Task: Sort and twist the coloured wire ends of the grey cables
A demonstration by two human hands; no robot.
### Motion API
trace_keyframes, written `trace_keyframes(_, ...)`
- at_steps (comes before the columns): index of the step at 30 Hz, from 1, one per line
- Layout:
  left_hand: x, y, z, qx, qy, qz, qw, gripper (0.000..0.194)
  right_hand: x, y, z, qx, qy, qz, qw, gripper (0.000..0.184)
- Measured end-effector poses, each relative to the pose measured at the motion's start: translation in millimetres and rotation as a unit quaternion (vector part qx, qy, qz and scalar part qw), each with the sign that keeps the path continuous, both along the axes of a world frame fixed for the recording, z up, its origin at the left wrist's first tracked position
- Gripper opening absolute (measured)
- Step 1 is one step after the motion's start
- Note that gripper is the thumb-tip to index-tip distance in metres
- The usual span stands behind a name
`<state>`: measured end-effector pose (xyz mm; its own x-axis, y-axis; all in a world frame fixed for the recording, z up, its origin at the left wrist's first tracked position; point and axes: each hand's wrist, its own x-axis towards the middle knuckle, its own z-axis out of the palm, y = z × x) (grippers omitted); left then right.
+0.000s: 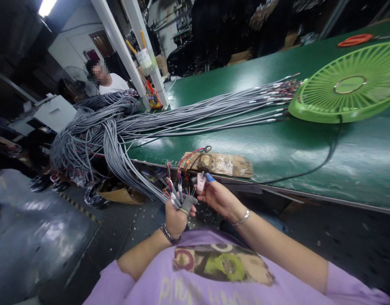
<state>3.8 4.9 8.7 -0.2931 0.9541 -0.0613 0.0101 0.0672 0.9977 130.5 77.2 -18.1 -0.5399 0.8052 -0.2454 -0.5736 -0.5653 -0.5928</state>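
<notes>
My left hand (177,217) is closed around the ends of several grey cables (152,192) just off the table's front edge. A grey finger cover (189,204) sits on its thumb. Thin coloured wires (169,182) fan out from the cable ends above that hand. My right hand (220,200) is close beside these ends, its fingers bent together; blue and pale pink coverings (201,183) show at its fingertips. Whether a wire lies between those fingers is too small to tell. A worn wooden board (226,164) with red and black leads lies just beyond both hands.
A long bundle of grey cables (195,112) crosses the green table (271,159) and hangs off its left end. A green fan (350,84) lies at the right, its black cord trailing toward the front edge. Orange scissors (355,40) lie behind it. Another person (112,82) is at the far left.
</notes>
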Motion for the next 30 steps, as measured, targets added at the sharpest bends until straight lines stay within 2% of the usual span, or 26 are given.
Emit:
trace_keyframes(9,10,7,7.2,-0.004,-0.001,0.009,1.0,0.045,-3,-1,-4.3,-0.009,0.001,-0.024,1.0,0.037)
trace_keyframes(19,11,9,3.7,-0.022,-0.007,-0.004,1.0,0.044,-10,0,-8.7,-0.013,0.011,-0.072,0.997,0.036)
trace_keyframes(24,12,9,5.1,-0.027,-0.01,-0.006,1.0,0.042,-10,-3,-7.9,-0.009,0.015,-0.062,0.998,0.037)
trace_keyframes(30,8,5,4.5,-0.031,-0.008,0.005,0.999,0.045,-6,-4,-12.2,-0.056,0.035,-0.031,0.997,0.03)
